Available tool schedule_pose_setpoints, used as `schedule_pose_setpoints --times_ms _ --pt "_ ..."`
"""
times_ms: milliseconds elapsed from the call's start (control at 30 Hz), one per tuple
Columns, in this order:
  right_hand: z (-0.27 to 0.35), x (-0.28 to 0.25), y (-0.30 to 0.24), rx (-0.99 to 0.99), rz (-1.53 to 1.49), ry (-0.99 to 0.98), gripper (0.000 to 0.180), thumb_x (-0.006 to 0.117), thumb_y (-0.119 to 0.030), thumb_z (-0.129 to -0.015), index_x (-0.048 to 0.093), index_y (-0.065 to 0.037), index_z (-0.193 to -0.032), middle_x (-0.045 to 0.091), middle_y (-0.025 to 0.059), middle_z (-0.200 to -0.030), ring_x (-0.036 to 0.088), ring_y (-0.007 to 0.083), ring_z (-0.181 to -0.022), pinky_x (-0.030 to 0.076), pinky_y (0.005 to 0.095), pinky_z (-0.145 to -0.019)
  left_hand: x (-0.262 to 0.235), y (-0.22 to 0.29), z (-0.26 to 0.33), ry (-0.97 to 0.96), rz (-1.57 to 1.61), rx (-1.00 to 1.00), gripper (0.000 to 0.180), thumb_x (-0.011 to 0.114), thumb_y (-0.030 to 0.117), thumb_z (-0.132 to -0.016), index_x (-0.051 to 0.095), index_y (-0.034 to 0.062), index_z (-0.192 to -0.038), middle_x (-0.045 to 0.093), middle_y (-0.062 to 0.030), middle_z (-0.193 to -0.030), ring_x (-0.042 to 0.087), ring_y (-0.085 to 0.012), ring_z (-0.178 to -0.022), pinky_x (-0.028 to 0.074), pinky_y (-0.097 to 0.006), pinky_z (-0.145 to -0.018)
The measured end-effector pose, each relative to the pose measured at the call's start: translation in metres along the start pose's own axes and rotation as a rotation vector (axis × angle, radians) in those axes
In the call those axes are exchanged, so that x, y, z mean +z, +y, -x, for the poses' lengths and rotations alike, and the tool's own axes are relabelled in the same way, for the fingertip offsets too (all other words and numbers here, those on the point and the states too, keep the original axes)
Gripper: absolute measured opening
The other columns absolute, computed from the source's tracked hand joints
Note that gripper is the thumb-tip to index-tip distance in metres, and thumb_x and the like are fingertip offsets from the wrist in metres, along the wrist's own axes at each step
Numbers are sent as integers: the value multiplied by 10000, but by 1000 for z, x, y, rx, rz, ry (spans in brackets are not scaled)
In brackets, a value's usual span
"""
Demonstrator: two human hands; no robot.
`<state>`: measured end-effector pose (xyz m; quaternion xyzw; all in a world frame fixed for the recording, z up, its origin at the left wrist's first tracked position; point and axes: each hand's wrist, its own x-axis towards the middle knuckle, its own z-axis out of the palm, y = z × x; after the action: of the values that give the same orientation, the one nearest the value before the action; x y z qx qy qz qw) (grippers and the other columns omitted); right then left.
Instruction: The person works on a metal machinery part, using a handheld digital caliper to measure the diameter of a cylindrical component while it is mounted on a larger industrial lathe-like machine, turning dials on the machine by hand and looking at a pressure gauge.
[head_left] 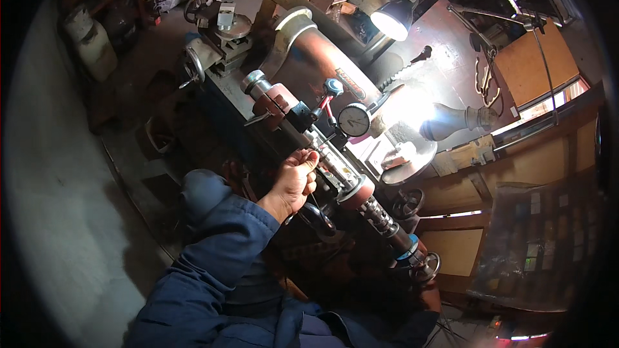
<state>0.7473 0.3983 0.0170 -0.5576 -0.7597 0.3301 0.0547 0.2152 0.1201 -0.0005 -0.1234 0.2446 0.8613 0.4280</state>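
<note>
Left hand (295,180) is seen closed, its fingertips pinched on the long metal shaft (335,167) that is held lengthwise in the lathe (219,45), running from ten o'clock to four o'clock. Just at one o'clock of the hand a dial gauge (354,120) is mounted, lit by the lamp (393,20) at twelve o'clock.
</note>
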Motion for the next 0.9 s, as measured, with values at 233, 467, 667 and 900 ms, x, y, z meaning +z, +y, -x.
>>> schedule_pose_setpoints --times_ms 233,467,667,900 --pt "30 -14 -81 -126 -236 -152 243 530 -247 -992 613 -40 -896 633 25 -786 581 110 -701 473 268 -645 -10 3 1 -12 -29 17 115 591 89 -946 597 192 -893 481 90 -704 333 -27 -508 245 -208 -425" --pt "41 -32 -102 -206 -64 256 518 557 -378 -969 504 20 -1296 586 124 -1232 532 188 -1164 382 333 -1019 8 -15 -4 59 -67 0 113 626 179 -933 556 223 -856 385 93 -654 320 -37 -508 238 -214 -415" --pt "114 -71 -79 -91 114 645 320 552 -316 -977 604 -21 -1091 638 26 -846 572 147 -760 463 306 -706 -8 17 -2 65 -268 12 216 573 368 -952 531 171 -872 316 84 -602 218 -35 -452 177 -206 -393" --pt "188 -73 4 0 60 891 335 551 -281 -965 619 4 -1128 648 90 -1010 584 202 -968 444 338 -889 15 -23 -13 -30 -198 -128 258 549 387 -959 523 184 -803 318 79 -586 261 -52 -460 226 -216 -404"
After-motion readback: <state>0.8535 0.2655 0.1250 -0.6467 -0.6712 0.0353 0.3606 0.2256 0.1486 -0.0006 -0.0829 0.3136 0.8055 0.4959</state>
